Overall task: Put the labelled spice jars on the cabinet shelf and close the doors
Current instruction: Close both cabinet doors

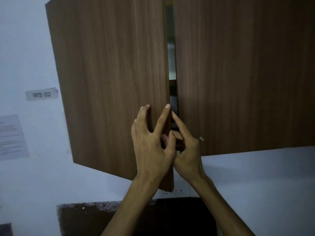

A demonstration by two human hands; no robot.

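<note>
Two brown wooden doors front a wall cabinet. The left door stands ajar, swung out toward me. The right door lies almost flat against the cabinet. A narrow dark gap between them shows a sliver of shelves; no spice jars can be made out. My left hand rests on the left door's face near its free edge, fingers spread and straight. My right hand is at the same edge, index finger straight along it, the other fingers curled by the edge.
The wall around the cabinet is white, with a label reading "WS 02" and a printed sheet at the left. A dark speckled countertop lies below, and a wall socket sits under the door's lower corner.
</note>
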